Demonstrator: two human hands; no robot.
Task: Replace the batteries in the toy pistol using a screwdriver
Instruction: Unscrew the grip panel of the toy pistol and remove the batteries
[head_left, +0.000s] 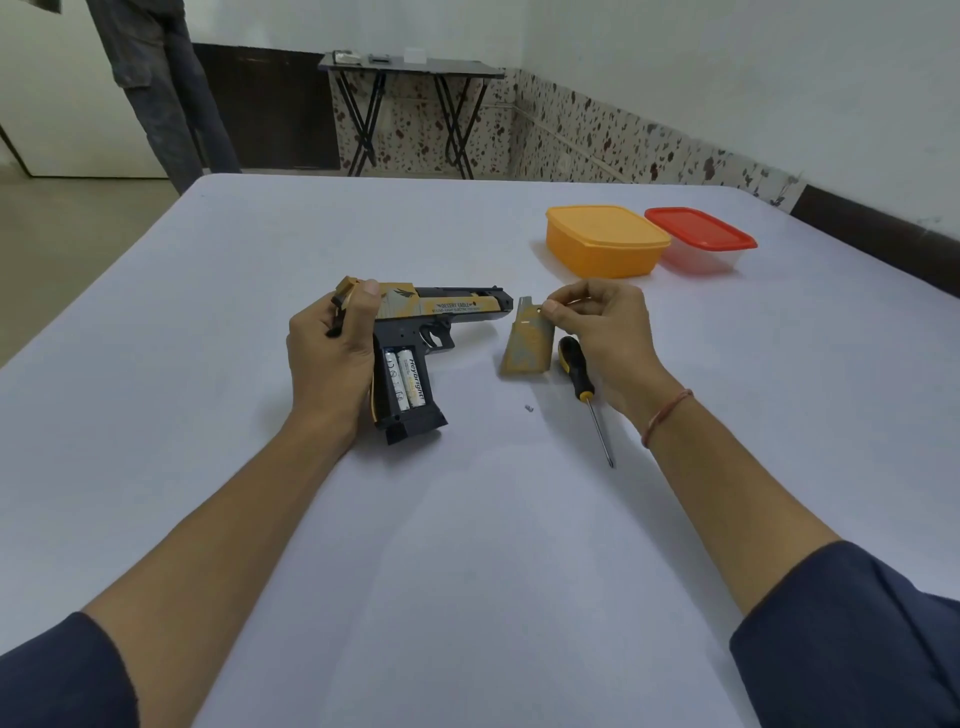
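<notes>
Mid-frame on the table (260, 291), the left hand (332, 358) grips the toy pistol (415, 332), its batteries (406, 384) exposed. Right of it, the right hand (602, 332) pinches the cover (527, 343), the screwdriver (584, 389) lying beneath that hand.

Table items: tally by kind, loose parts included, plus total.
Toy pistol: 1
Batteries in the grip: 2
Battery cover: 1
Screwdriver: 1
Screw: 1
Lidded containers: 2, orange and red-lidded
Total: 8
</notes>
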